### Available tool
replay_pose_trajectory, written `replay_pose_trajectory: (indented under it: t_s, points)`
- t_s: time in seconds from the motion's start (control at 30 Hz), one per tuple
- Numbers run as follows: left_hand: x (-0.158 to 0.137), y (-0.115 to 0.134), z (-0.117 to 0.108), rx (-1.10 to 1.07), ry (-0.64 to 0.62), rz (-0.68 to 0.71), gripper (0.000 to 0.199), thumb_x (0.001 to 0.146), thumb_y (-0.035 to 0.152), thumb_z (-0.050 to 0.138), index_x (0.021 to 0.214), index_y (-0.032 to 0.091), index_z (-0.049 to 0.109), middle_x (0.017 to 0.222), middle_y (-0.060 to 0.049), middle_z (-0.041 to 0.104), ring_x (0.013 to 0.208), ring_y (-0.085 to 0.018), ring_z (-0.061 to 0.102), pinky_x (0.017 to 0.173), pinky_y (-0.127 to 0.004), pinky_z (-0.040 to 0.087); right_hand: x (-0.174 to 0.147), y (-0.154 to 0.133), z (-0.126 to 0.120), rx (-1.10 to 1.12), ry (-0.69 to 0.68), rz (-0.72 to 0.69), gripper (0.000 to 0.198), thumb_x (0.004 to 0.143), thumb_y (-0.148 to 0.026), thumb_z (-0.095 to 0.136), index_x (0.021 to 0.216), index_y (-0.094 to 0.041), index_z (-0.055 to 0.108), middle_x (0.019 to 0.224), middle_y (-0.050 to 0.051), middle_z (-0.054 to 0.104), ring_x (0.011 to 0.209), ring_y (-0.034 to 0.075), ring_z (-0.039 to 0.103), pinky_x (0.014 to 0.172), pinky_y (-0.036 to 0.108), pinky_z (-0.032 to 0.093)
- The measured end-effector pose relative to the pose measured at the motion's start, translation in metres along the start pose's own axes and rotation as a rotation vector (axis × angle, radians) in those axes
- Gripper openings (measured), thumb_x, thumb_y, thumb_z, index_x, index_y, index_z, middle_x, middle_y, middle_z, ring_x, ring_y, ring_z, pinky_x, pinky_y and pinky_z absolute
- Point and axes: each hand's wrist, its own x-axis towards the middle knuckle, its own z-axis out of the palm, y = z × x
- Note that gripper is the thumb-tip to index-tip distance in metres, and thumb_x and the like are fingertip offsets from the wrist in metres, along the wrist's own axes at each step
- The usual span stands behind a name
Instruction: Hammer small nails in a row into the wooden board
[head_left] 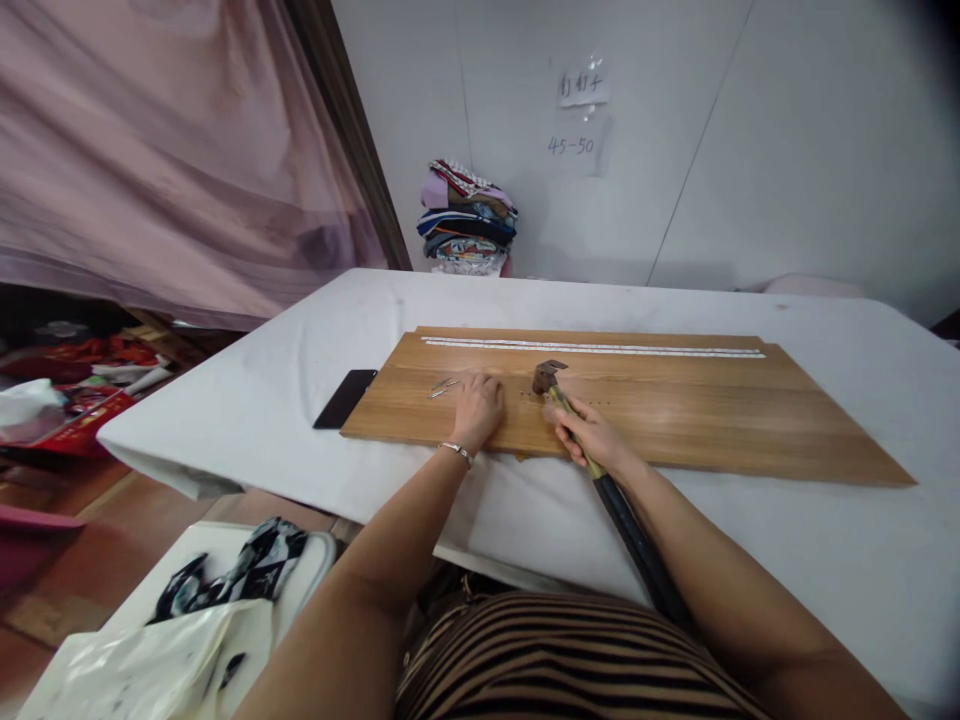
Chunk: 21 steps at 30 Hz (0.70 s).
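My right hand [592, 434] is wrapped around the handle of a claw hammer [618, 507]. The rusty hammer head is just over the wooden board [697, 410], and the handle slants back toward my body. A line of small dark dots [598, 403], perhaps nail heads, runs across the board beside the hammer. My left hand [480, 405] rests on the board left of the hammer, fingers bent down and closed. Whatever they may hold is hidden. Several loose nails [442, 388] lie on the board just left of those fingers.
Two white strips with markings [592, 348] lie along the board's far edge. A black phone [345, 400] is by its left end. The board lies on a white-covered table [255, 400]. Folded clothes [469, 220] are stacked behind; a chair with cloth [255, 570] stands at lower left.
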Motion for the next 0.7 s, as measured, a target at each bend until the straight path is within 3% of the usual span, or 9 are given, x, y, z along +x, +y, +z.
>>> replay_pose_trajectory:
  t_s: [0.23,0.43,0.7]
  points:
    - [0.0004,0.0001,0.0001,0.02,-0.007,0.005,0.027,0.103,0.021,0.047,0.1,0.021,0.074,0.117,-0.012,0.073,0.116,-0.028,0.062,0.101,-0.04,0.045,-0.0001,-0.0003,-0.0002,0.006,-0.001,-0.007,0.054,0.073,-0.057,0.074,0.113,-0.024,0.058,0.058,-0.012,0.054,0.034,0.006,0.039,0.031,0.019,0.03]
    - [0.0004,-0.0012,0.0021,0.007,0.009,0.005,0.028,0.103,0.022,0.047,0.101,0.021,0.074,0.119,-0.012,0.073,0.116,-0.028,0.062,0.102,-0.041,0.044,0.0009,0.0007,-0.0003,-0.016,-0.008,0.0,0.047,0.073,-0.058,0.073,0.101,-0.024,0.057,0.057,-0.012,0.054,0.034,0.005,0.039,0.03,0.018,0.03]
    - [-0.0001,-0.0002,0.0004,0.004,0.003,0.0,0.028,0.103,0.022,0.047,0.101,0.021,0.074,0.118,-0.012,0.072,0.116,-0.027,0.062,0.102,-0.04,0.045,0.0006,0.0013,-0.0007,0.001,-0.001,-0.005,0.05,0.075,-0.057,0.073,0.108,-0.024,0.058,0.058,-0.012,0.054,0.033,0.006,0.039,0.03,0.018,0.03]
